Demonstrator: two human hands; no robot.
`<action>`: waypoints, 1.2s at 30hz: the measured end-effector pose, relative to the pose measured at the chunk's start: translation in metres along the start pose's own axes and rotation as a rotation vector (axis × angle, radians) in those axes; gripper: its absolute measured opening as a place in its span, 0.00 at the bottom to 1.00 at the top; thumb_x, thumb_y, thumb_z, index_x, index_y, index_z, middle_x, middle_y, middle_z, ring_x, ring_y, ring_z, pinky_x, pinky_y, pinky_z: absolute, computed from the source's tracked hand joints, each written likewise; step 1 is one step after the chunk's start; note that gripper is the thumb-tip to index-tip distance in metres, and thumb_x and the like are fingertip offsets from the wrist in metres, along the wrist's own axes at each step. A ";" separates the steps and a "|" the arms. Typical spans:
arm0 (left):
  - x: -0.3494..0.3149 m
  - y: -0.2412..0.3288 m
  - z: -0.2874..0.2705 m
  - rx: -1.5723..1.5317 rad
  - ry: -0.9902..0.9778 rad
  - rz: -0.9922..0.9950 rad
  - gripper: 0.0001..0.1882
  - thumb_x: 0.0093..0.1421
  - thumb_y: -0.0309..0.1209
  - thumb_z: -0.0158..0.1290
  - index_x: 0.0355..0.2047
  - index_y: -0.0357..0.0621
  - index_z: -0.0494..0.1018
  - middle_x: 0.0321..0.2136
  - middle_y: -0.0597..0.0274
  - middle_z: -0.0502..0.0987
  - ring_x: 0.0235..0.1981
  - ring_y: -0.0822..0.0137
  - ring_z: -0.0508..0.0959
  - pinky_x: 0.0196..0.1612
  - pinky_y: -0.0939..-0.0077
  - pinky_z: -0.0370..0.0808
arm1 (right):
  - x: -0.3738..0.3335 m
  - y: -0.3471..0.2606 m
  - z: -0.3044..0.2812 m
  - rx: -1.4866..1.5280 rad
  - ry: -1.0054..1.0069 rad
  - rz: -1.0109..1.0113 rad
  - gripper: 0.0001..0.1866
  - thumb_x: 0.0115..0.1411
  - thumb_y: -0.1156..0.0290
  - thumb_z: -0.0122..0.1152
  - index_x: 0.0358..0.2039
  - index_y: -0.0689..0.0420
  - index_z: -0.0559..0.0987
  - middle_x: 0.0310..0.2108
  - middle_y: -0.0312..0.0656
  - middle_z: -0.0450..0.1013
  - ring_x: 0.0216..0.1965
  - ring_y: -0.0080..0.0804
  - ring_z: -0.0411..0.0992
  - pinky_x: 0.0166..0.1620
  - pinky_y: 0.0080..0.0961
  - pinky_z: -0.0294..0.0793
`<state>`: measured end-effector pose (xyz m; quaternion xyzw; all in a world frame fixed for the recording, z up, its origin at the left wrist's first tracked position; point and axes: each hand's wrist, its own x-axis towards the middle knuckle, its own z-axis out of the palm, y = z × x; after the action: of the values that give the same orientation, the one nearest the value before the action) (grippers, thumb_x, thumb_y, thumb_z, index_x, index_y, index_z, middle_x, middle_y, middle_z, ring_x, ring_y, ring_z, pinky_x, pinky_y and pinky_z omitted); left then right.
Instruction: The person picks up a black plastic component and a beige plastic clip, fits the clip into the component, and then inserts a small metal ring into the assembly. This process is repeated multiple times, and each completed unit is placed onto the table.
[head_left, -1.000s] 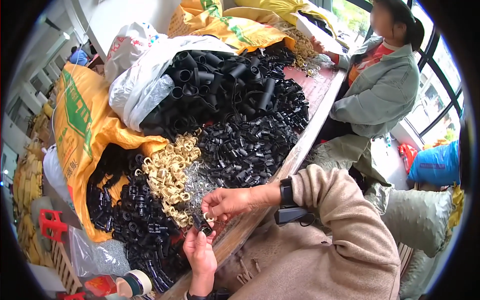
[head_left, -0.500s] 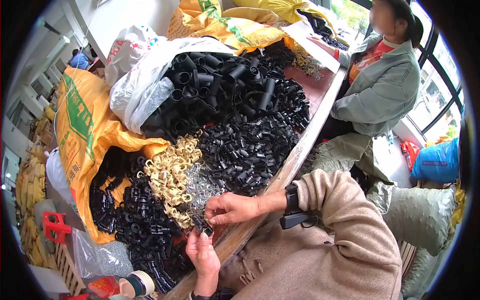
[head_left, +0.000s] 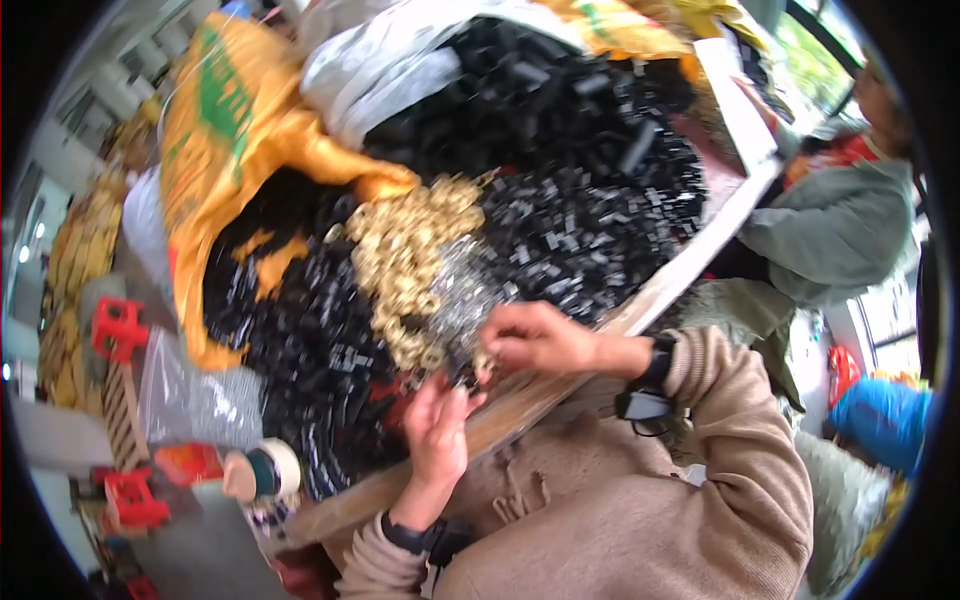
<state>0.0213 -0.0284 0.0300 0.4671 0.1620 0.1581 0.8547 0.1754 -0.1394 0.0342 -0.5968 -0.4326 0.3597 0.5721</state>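
Observation:
My left hand (head_left: 437,432) and my right hand (head_left: 535,338) meet at the near edge of a table, fingertips close together over a small part I cannot make out in the blur. Just beyond my fingers lies a pile of brass-coloured rings (head_left: 405,258) next to a heap of small silver metal pieces (head_left: 462,290). Black plastic fittings (head_left: 580,225) cover the table around them. My right wrist wears a dark watch (head_left: 655,365).
An orange sack (head_left: 230,140) spills black fittings (head_left: 300,330) at the left. A white bag (head_left: 390,55) lies at the back. Another person in a grey-green jacket (head_left: 835,230) sits at the right. Tape rolls (head_left: 262,472) and red parts (head_left: 118,325) lie at the lower left.
The view has swung and blurred. My right hand stays at the table edge while my left hand has come up closer to it.

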 end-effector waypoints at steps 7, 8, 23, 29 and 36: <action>0.004 -0.001 -0.003 -0.113 -0.001 -0.127 0.14 0.56 0.27 0.46 0.43 0.37 0.64 0.35 0.62 0.73 0.35 0.70 0.74 0.34 0.84 0.69 | -0.006 -0.007 -0.006 0.263 0.010 0.075 0.06 0.56 0.70 0.50 0.27 0.59 0.69 0.23 0.29 0.63 0.25 0.13 0.62 0.27 0.11 0.65; 0.003 -0.001 -0.005 -0.118 0.012 -0.127 0.14 0.56 0.27 0.46 0.43 0.37 0.64 0.35 0.62 0.73 0.35 0.70 0.74 0.34 0.84 0.69 | -0.004 -0.009 -0.003 0.267 -0.002 0.082 0.06 0.56 0.70 0.50 0.27 0.59 0.69 0.23 0.29 0.63 0.25 0.13 0.62 0.27 0.11 0.65; 0.000 -0.006 -0.012 -0.198 -0.031 -0.242 0.14 0.54 0.29 0.49 0.41 0.38 0.67 0.34 0.62 0.73 0.34 0.69 0.74 0.35 0.84 0.70 | 0.004 -0.014 0.012 -0.112 -0.062 -0.159 0.08 0.52 0.70 0.55 0.23 0.60 0.70 0.24 0.34 0.64 0.29 0.23 0.62 0.32 0.18 0.63; -0.001 -0.008 -0.011 -0.214 -0.025 -0.300 0.14 0.53 0.29 0.50 0.40 0.38 0.67 0.33 0.63 0.73 0.33 0.70 0.74 0.35 0.85 0.70 | 0.000 -0.008 0.015 -0.113 -0.061 -0.084 0.07 0.52 0.71 0.56 0.26 0.62 0.70 0.25 0.36 0.64 0.25 0.21 0.64 0.28 0.17 0.65; -0.001 -0.004 -0.014 -0.195 -0.081 -0.400 0.11 0.52 0.28 0.51 0.36 0.38 0.69 0.32 0.61 0.74 0.31 0.72 0.74 0.34 0.85 0.70 | -0.003 -0.015 0.011 -0.054 -0.077 0.053 0.11 0.49 0.68 0.59 0.29 0.60 0.70 0.25 0.37 0.65 0.26 0.22 0.65 0.27 0.20 0.65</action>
<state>0.0147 -0.0204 0.0189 0.3469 0.2010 -0.0183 0.9159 0.1626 -0.1385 0.0478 -0.6092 -0.4478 0.3855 0.5290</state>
